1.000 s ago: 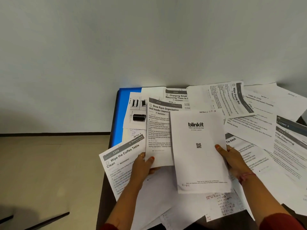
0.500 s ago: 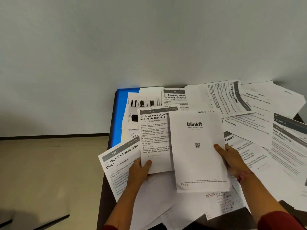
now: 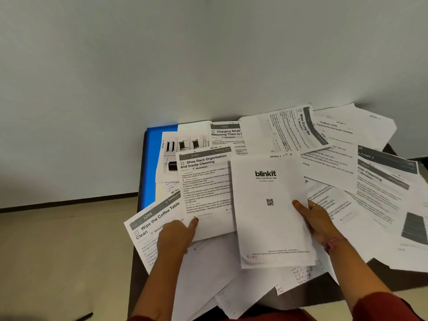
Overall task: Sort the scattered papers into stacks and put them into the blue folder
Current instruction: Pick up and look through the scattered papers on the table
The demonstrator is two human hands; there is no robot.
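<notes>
Many printed sheets lie scattered over a dark table [image 3: 296, 297]. My right hand [image 3: 317, 218] grips the right edge of a white "blinkit" sheet [image 3: 268, 212], thumb on top, holding it above the pile. My left hand [image 3: 178, 235] pinches the bottom left corner of the "Shoe Rack Organization" sheet [image 3: 206, 184], thumb on its face. The blue folder [image 3: 154, 163] lies at the table's far left, mostly covered by papers. A "Wipe the Coffee Table" sheet [image 3: 152, 225] hangs over the left edge under my left hand.
More sheets spread to the right, among them "Wipe Drying Mat" [image 3: 298, 130] and a mirror cleaning page [image 3: 382, 186]. A white wall stands right behind the table. Beige floor [image 3: 58, 258] lies to the left.
My left hand has slid the "Shoe Rack Organization" sheet leftward, out from under the blinkit sheet. The right hand and the blinkit sheet have stayed almost still.
</notes>
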